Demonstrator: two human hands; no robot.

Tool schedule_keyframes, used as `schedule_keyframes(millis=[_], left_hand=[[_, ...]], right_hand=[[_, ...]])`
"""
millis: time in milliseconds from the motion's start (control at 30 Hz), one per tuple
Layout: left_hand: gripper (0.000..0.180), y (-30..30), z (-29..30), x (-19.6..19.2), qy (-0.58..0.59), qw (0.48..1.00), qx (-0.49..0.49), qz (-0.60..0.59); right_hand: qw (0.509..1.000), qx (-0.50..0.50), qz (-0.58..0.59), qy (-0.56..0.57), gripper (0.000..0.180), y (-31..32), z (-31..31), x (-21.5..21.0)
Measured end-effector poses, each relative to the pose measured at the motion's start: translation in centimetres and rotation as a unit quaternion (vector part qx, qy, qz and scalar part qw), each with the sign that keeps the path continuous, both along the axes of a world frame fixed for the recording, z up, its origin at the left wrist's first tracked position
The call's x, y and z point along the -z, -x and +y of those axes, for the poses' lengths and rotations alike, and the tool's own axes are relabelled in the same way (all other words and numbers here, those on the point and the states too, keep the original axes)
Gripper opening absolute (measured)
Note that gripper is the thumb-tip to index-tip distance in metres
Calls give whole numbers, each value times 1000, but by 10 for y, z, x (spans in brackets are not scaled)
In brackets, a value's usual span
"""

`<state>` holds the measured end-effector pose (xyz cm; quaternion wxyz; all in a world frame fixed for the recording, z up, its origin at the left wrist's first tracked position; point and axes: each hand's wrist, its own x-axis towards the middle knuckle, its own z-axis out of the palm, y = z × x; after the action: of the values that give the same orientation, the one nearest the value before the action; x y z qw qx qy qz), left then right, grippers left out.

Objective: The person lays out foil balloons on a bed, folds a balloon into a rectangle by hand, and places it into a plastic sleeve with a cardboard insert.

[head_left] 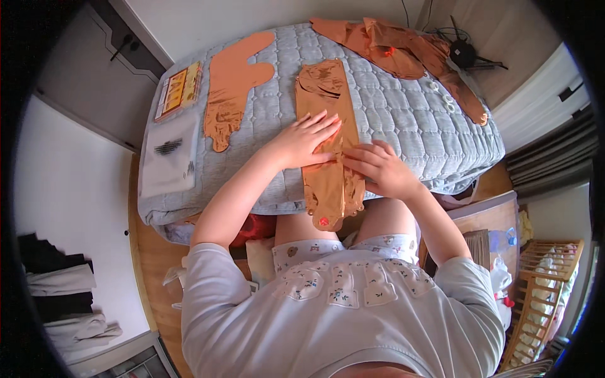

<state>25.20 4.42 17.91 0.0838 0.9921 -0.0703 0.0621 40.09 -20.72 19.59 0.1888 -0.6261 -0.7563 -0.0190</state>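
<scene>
A copper-coloured foil balloon (pixel 322 189), flat and folded into a long strip, lies across the near edge of the bed and hangs a little over it. On its middle rests my left hand (pixel 302 142), palm down with fingers spread. My right hand (pixel 384 169) touches the balloon's right side with its fingers stretched out along a lengthwise fold; its thumb is partly hidden. A small red spot (pixel 323 221) shows at the balloon's near end. To the left, a second flat foil balloon (pixel 230 75) lies unfolded, with a curved outline.
More crumpled copper foil balloons (pixel 356 44) spread over the far right of the quilted bed (pixel 403 135), beside white rings (pixel 449 104). A black device with antennas (pixel 463 53) stands behind them. At left lie a printed flat package (pixel 179 89) and a clear plastic bag (pixel 165 177).
</scene>
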Motion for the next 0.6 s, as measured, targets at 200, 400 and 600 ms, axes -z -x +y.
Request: schedule_keyframes(millis=[200,400,600], left_hand=[[84,-1,-1,5,-9,999,-31,-4],[105,26,0,-14,318,946,12,-56],[107,78,-49,-39,45,994,44,88]], right_hand=[[994,-51,-47,-85,51,1,8,12],[994,-54,-28,-90,49,-1,3,14],[996,-46,-5,-79,49,5,-4,7]])
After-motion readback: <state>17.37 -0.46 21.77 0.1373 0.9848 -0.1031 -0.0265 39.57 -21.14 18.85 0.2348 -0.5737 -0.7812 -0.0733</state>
